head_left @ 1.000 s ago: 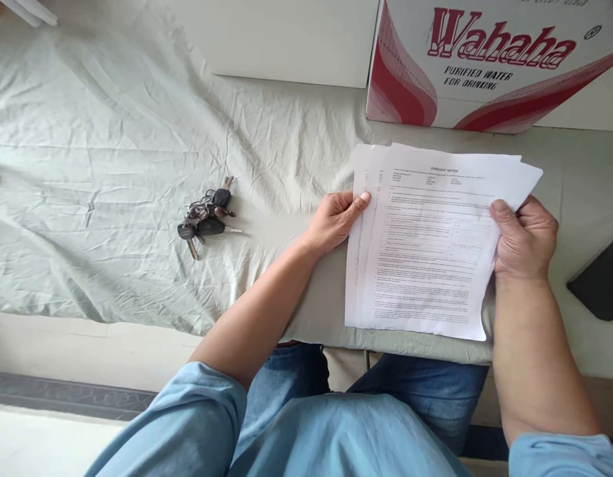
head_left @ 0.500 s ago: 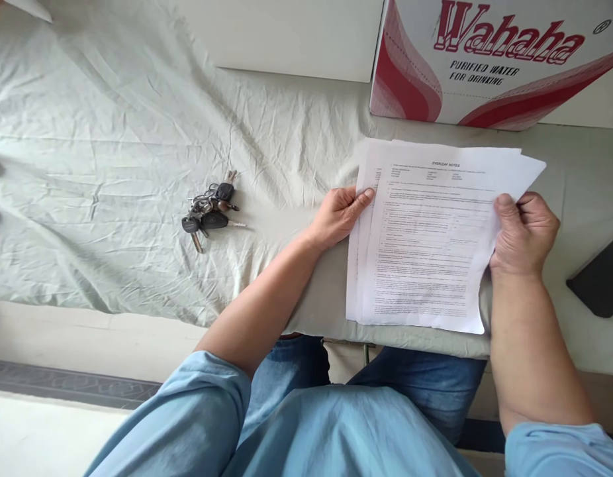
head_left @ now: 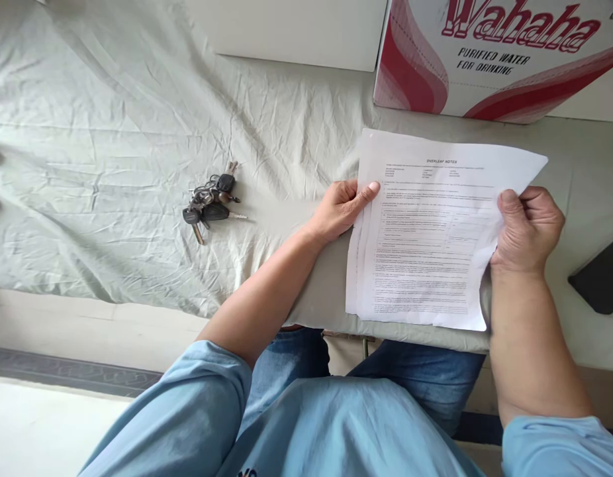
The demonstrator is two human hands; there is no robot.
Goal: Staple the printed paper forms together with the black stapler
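Observation:
A small stack of printed paper sheets [head_left: 425, 232], its top page headed "OVERLEAF NOTES", is held up near the front edge of the cloth-covered table. My left hand [head_left: 343, 209] pinches the stack's left edge, thumb on top and fingers behind the paper. On the opposite side my right hand [head_left: 529, 228] is closed around the right edge, its thumb lying along the front. The right edge is creased and the upper right corner sticks out. How many sheets lie beneath the top one is hidden.
A bunch of keys [head_left: 212, 202] lies on the wrinkled pale tablecloth [head_left: 112, 165] to the left. At the back stand a Wahaha water carton [head_left: 485, 86] and a white box [head_left: 296, 30]. A dark flat object [head_left: 602, 275] rests at the far right.
The sheets have come closer together, so the offset top edge of the rear page no longer shows. Both hands keep their grip. The view has shifted slightly.

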